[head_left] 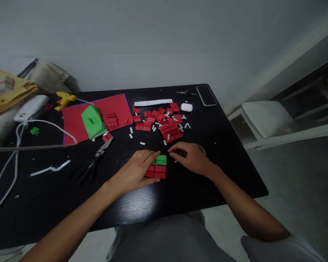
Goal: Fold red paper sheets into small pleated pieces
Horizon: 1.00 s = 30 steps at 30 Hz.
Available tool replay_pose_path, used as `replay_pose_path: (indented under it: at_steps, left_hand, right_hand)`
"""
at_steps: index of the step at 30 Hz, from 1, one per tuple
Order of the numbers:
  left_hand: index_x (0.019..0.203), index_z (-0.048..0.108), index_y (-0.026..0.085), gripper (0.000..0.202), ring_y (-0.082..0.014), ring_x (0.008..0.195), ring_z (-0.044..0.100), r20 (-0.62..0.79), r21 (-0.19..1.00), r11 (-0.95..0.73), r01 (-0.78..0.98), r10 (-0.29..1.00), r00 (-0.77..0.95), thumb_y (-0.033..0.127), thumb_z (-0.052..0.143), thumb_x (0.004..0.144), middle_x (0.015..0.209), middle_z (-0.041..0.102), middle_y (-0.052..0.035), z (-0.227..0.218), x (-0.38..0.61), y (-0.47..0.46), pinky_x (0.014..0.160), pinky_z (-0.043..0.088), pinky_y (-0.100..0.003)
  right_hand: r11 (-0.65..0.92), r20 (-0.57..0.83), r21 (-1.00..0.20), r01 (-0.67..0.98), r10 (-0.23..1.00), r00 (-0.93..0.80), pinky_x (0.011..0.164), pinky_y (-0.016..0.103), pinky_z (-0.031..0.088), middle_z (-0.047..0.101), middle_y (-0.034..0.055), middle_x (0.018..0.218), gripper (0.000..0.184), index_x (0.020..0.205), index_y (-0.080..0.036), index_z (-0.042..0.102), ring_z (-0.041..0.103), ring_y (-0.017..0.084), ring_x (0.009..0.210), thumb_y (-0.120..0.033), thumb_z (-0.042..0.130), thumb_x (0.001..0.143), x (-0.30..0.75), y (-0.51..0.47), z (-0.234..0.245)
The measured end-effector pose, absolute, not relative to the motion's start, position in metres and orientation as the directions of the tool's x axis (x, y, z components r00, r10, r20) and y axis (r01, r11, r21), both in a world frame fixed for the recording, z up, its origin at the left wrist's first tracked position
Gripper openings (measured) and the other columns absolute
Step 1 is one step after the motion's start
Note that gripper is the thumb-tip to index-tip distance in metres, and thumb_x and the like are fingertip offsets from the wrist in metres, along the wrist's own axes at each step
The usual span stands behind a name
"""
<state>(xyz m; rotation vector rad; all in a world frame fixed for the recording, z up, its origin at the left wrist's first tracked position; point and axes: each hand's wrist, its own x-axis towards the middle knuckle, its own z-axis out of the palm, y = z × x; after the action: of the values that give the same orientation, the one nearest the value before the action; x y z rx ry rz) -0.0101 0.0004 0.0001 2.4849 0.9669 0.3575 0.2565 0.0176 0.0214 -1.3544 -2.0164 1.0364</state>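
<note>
While the spread left grip (139,166) partly covers paper squares (160,169), the right grip's (191,156) closure is unclear.

No text, label, brand, number or sign legible on any surface in view.

Backed by a smooth grey wall (164,43); furnished with a black, rectangular, wood-grained table (224,145) and, at right, a white, flat-seated chair (268,118) over a grey floor (303,189); lit dimly.
</note>
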Motion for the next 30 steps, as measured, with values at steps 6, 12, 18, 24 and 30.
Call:
replay_pose_path:
  at_steps: [6,12,18,24,30]
  left_hand:
    - [0.158,0.038,0.027,0.084,-0.0352,0.131,0.061,0.087,0.648,-0.51,0.566,0.788,0.61,0.05,0.079,0.088,0.144,0.059,-0.0156,-0.003,-0.018,0.0,0.11,0.051,-0.054]
    - [0.157,0.038,0.026,0.081,-0.0351,0.129,0.06,0.221,0.608,-0.449,0.655,0.888,0.404,0.047,0.078,0.089,0.144,0.058,-0.0148,-0.002,-0.036,0.014,0.11,0.05,-0.054]
    - [0.154,0.039,0.018,0.077,-0.0371,0.13,0.057,0.289,0.478,-0.403,0.78,0.911,0.293,0.045,0.075,0.092,0.14,0.056,-0.0191,-0.003,-0.047,0.028,0.112,0.047,-0.056]
    - [0.152,0.044,0.019,0.072,-0.0358,0.126,0.057,0.252,0.481,-0.326,0.814,0.941,0.228,0.046,0.074,0.092,0.136,0.056,-0.0164,-0.007,-0.036,0.026,0.11,0.048,-0.052]
    - [0.152,0.047,0.023,0.066,-0.0334,0.121,0.058,0.173,0.501,-0.38,0.778,0.924,0.341,0.048,0.07,0.095,0.133,0.06,-0.0136,-0.009,-0.033,0.021,0.106,0.048,-0.053]
  right_hand:
    - [0.216,-0.017,-0.783,0.583,0.93,-0.368,0.083,0.033,0.058,0.079,0.005,0.104,0.016,0.105,-0.02,0.073,0.074,0.018,0.089,-0.012,0.071,0.091,0.249,0.03,0.025]
    - [0.309,0.17,-0.578,0.756,0.951,-0.259,0.107,0.05,0.052,0.071,0.0136,0.123,0.028,0.116,-0.019,0.07,0.066,0.031,0.119,-0.015,0.076,0.089,0.25,0.056,0.019]
    - [0.565,0.229,-0.559,0.606,0.808,-0.543,0.105,0.05,0.054,0.071,0.0121,0.122,0.019,0.113,-0.021,0.073,0.067,0.029,0.116,-0.025,0.075,0.095,0.229,0.02,0.014]
    - [0.72,0.163,-0.424,0.549,0.657,-0.736,0.102,0.051,0.056,0.067,0.0179,0.13,0.028,0.125,-0.017,0.071,0.062,0.033,0.121,-0.029,0.068,0.1,0.21,-0.021,0.002]
    - [0.747,0.287,-0.501,0.437,0.619,-0.731,0.108,0.048,0.054,0.07,0.0129,0.131,0.029,0.128,-0.022,0.07,0.064,0.028,0.125,-0.035,0.066,0.102,0.215,-0.011,-0.002]
